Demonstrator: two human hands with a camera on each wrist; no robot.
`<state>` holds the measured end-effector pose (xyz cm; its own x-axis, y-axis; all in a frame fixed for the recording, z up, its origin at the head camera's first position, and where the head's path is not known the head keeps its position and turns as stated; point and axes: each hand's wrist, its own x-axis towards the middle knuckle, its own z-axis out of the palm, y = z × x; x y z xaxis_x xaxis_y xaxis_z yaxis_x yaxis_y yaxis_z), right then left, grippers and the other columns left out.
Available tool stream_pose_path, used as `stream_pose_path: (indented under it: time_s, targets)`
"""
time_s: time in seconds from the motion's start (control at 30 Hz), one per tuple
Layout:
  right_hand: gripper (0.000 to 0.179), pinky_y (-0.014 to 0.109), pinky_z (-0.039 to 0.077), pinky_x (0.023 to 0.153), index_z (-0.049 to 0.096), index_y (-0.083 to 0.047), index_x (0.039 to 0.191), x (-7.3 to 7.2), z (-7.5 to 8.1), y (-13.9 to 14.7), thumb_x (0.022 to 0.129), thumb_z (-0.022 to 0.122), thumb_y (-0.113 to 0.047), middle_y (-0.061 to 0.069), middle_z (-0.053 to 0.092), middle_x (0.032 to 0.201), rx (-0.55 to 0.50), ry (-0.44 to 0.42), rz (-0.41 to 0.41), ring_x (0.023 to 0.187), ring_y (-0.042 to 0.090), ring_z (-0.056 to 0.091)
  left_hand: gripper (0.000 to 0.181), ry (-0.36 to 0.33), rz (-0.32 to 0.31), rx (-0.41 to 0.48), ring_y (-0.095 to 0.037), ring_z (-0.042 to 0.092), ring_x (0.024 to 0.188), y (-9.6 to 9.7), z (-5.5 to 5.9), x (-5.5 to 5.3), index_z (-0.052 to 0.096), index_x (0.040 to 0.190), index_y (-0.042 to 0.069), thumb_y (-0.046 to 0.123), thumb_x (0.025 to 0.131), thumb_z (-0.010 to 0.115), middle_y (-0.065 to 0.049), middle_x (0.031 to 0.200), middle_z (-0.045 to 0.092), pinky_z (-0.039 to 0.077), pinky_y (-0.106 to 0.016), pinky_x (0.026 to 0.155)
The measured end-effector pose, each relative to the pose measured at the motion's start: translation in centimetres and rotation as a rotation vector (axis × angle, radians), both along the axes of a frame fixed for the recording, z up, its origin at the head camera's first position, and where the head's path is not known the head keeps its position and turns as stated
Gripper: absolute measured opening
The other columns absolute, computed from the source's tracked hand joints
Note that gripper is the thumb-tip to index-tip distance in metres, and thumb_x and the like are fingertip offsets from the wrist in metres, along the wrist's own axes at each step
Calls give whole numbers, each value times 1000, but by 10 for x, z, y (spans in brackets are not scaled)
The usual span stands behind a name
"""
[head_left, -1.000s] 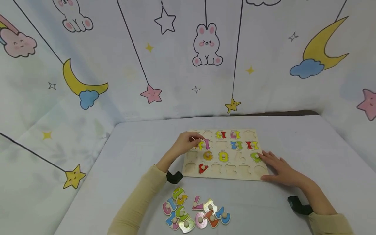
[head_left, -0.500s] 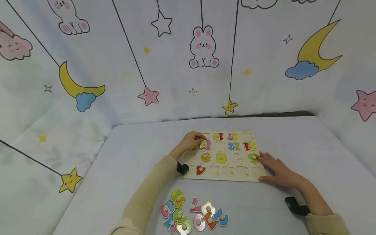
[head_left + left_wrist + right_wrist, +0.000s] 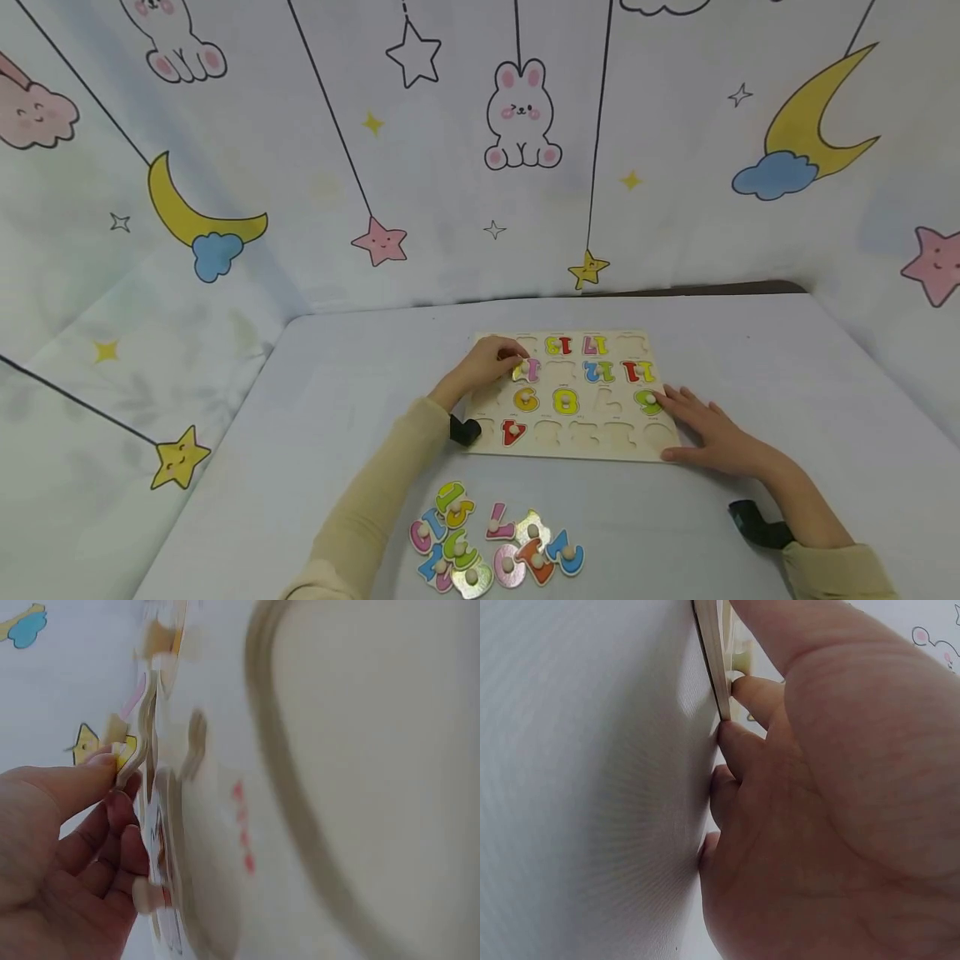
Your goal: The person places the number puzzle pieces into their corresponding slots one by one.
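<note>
My left hand [image 3: 486, 364] is over the far left part of a wooden number puzzle board [image 3: 570, 456]. Its thumb and forefinger pinch the edge of a yellow-and-pink number piece [image 3: 529, 369]. In the left wrist view the piece [image 3: 133, 754] appears edge-on, tilted against the board's face; whether it sits fully in a recess cannot be told. At the board's right edge rests my right hand [image 3: 716, 437], fingers spread, one fingertip by the green number piece [image 3: 646, 402]. The right wrist view has the fingers of that hand [image 3: 802, 795] along the board's side [image 3: 716, 664] and the tabletop.
Loose number pieces with knobs lie in two clusters, a left pile [image 3: 459, 550] and a right one [image 3: 536, 554], in front of the board. Other pieces sit in the board, such as a red 4 [image 3: 513, 432] and a yellow 8 [image 3: 566, 402]. A printed cloth [image 3: 450, 183] hangs behind.
My left hand has shifted slightly right across the board with the yellow-and-pink piece, mostly in the first half second. The right hand stays at the board's edge. The head view has shifted slightly.
</note>
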<state>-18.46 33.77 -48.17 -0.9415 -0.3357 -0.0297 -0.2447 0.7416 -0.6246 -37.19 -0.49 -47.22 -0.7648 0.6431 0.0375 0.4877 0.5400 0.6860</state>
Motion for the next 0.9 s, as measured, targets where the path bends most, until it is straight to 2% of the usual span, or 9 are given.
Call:
stream_pose_path:
  time_s: [0.13, 0.3, 0.53, 0.73, 0.9]
  targets:
    - [87, 66, 0, 98, 30, 1, 143, 1, -1, 0, 79, 72, -40, 30, 18, 146, -7, -1, 1, 133, 49, 4, 15, -14, 28, 13, -12, 52, 83, -3, -1, -3, 68, 103, 12, 14, 95, 56, 5, 94, 61, 43, -25, 76]
    - [86, 66, -1, 98, 29, 0, 144, 0, -1, 0, 80, 71, -40, 30, 17, 146, -13, 1, 7, 134, 48, 4, 15, 11, -2, -13, -12, 53, 80, -4, -5, -5, 68, 104, 12, 16, 95, 57, 4, 91, 59, 44, -24, 73]
    - [86, 65, 0, 98, 29, 1, 144, 0, 1, 1, 80, 71, -39, 30, 18, 146, -9, 3, 9, 134, 48, 4, 16, 35, -27, -35, -12, 52, 81, -2, -3, -4, 67, 106, 11, 15, 94, 58, 3, 90, 56, 43, -24, 73]
    - [86, 65, -1, 98, 29, 1, 143, 1, -1, 1, 80, 71, -39, 30, 18, 146, -11, 7, 9, 134, 48, 3, 16, 99, -52, -100, -13, 47, 78, 0, -1, 0, 68, 106, 13, 14, 94, 58, 2, 91, 51, 40, -25, 69]
    - [86, 66, -1, 98, 29, 1, 144, 0, -1, 1, 80, 71, -39, 30, 18, 146, -9, 5, 9, 134, 48, 3, 22, 212, -48, -247, -12, 48, 80, 2, 3, 11, 68, 114, 15, 19, 94, 58, 2, 98, 51, 40, -23, 70]
